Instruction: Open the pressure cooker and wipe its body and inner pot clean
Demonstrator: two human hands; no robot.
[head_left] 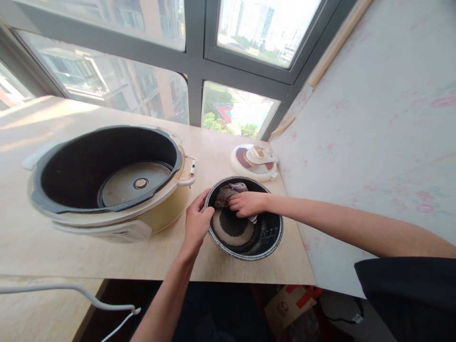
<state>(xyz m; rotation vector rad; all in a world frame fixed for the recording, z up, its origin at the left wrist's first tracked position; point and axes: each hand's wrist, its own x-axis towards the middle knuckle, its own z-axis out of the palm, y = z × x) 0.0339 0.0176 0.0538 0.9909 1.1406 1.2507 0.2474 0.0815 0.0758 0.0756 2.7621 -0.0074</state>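
Observation:
A dark inner pot (269, 242) with pale scale marks on its wall stands on the wooden counter in front of me. My left hand (199, 218) grips its left rim, thumb over the edge and fingers outside. Inside the pot, my right hand (247, 204) presses a crumpled grey-brown cloth (231, 191) against the far-left inner wall. The pot's bottom shows a dark disc ringed by a lighter band. To the left sits the open cooker body (162, 213), its heating plate (137, 180) visible inside.
The cooker's white lid (245, 166) lies behind the pot, near the papered wall (356, 142). Windows rise behind the counter (149, 261). A white cord (78, 289) hangs at the lower left. Below the front edge is a cardboard box (285, 306).

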